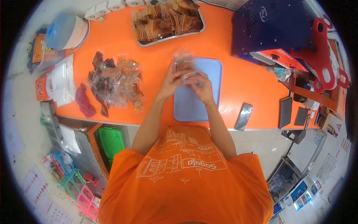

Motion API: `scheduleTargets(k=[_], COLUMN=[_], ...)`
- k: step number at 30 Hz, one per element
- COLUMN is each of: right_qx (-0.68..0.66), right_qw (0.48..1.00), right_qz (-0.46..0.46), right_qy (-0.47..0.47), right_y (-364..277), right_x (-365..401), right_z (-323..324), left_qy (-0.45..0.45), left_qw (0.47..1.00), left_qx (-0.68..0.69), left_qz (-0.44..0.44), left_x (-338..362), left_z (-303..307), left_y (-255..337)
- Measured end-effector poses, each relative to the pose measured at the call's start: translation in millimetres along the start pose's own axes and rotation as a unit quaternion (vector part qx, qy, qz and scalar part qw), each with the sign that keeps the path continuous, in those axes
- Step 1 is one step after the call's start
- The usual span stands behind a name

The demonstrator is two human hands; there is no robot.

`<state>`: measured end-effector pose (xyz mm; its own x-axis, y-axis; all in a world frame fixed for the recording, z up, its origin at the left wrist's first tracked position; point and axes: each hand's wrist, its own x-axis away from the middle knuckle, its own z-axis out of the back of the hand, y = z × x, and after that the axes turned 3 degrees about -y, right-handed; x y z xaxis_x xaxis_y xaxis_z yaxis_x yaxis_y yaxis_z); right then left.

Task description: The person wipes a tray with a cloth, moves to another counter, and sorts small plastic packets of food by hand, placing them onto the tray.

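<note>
Orange shirt (186, 194). Left hand (170, 81) and right hand (203, 86) hold a plastic bag (184, 61), perhaps closing it; next likely needs firm pinching.

Passage between blue tray (192, 106) and phone (244, 117); dark blue machine (268, 31) blocks beyond; clearance around blurred packet (184, 61) hard to judge.

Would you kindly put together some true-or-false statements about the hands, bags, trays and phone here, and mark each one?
1. The left hand holds a small clear bag, with the right hand up close to it. True.
2. The phone lies on the blue tray. False: the phone lies on the orange counter, to the right of the blue tray.
3. A loose pile of bags lies left of the blue tray. True.
4. The silver tray at the back is bare. False: filled bags crowd the silver tray.
</note>
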<state>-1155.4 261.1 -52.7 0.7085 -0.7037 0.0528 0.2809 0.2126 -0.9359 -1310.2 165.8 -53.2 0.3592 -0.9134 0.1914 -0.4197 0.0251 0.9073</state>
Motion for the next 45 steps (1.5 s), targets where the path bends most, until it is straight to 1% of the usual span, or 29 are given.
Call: scheduleTargets(k=[2,4,5,6,7,8,10,14,16,17,19,20,22,23,25,26,28,29,31,32,34,35,37,38,39,40,41,43,45], right_qx=[-0.015,-0.125,-0.124,-0.143,-0.161,-0.160,-0.185,-0.081,0.117,0.117,0.177,0.175,-0.085,-0.084,-0.033,-0.031,-0.098,-0.098,0.017,0.017,0.176,0.175,0.071,0.072,-0.054,-0.177,-0.177,-0.119,-0.143], right_qw=[1.000,0.988,0.988,0.982,0.974,0.974,0.963,0.985,0.990,0.990,0.973,0.973,0.994,0.995,0.995,0.995,0.976,0.976,0.997,0.997,0.977,0.978,0.993,0.993,0.996,0.955,0.955,0.975,0.978], right_qz=[0.002,-0.076,-0.076,-0.111,-0.147,-0.148,-0.195,-0.147,0.048,0.050,0.143,0.142,-0.048,-0.047,-0.066,-0.066,-0.160,-0.157,-0.036,-0.036,0.104,0.101,0.090,0.089,-0.074,-0.233,-0.231,-0.189,-0.145], right_qy=[0.009,0.043,0.043,0.054,0.064,0.065,0.036,-0.030,0.057,0.058,0.050,0.050,-0.038,-0.038,0.072,0.071,0.112,0.111,0.063,0.062,0.056,0.054,0.018,0.020,-0.016,-0.053,-0.052,-0.009,0.037], right_y=[-11,-14,-7,-1,5,10,-6,15,7,4,-1,-3,-5,-7,-11,-12,-9,-3,6,6,-19,-18,-13,-10,-9,-8,-7,-23,-9], right_x=[7,14,16,18,22,26,25,33,33,27,17,15,12,10,8,9,12,14,24,28,28,25,13,11,9,6,6,3,5], right_z=[1,1,1,2,2,4,10,17,18,22,27,26,23,21,12,10,5,7,14,18,29,31,36,35,33,32,32,30,20], left_qy=[-0.010,-0.041,-0.042,0.062,0.160,0.159,0.185,0.200,0.132,0.132,0.038,0.038,0.025,0.026,0.270,0.271,0.110,0.112,0.115,0.115,0.082,0.082,-0.060,-0.062,-0.035,-0.007,-0.007,0.216,0.210], left_qw=[0.998,0.995,0.995,0.978,0.904,0.905,0.830,0.863,0.899,0.899,0.939,0.938,0.912,0.912,0.828,0.828,0.818,0.817,0.883,0.883,0.972,0.972,0.981,0.981,0.969,0.952,0.951,0.893,0.870], left_qx=[0.053,0.032,0.033,-0.182,-0.387,-0.386,-0.526,-0.458,-0.410,-0.411,-0.334,-0.337,-0.394,-0.394,-0.461,-0.459,-0.549,-0.549,-0.438,-0.438,-0.205,-0.205,-0.183,-0.183,-0.245,-0.306,-0.306,-0.394,-0.447], left_qz=[0.033,0.088,0.088,0.087,0.081,0.082,-0.005,0.077,-0.076,-0.077,-0.070,-0.069,-0.110,-0.111,-0.171,-0.171,-0.133,-0.135,-0.125,-0.124,-0.079,-0.076,-0.015,-0.015,-0.024,-0.033,-0.035,0.025,0.002], left_x=[5,11,11,10,10,8,0,-14,-12,-9,5,5,2,-4,-21,-25,-31,-30,-20,-16,-7,-6,-9,-9,-10,-13,-15,-21,-32], left_z=[6,4,1,-7,-16,-23,-34,-35,-22,-20,-24,-21,-16,-18,-23,-20,-10,-11,-16,-17,-17,-11,1,2,0,-2,-6,-27,-24], left_y=[-1,3,3,4,5,7,8,-1,-16,-17,1,5,11,12,13,15,15,13,7,2,-13,-19,-23,-26,-20,-12,-6,20,5])
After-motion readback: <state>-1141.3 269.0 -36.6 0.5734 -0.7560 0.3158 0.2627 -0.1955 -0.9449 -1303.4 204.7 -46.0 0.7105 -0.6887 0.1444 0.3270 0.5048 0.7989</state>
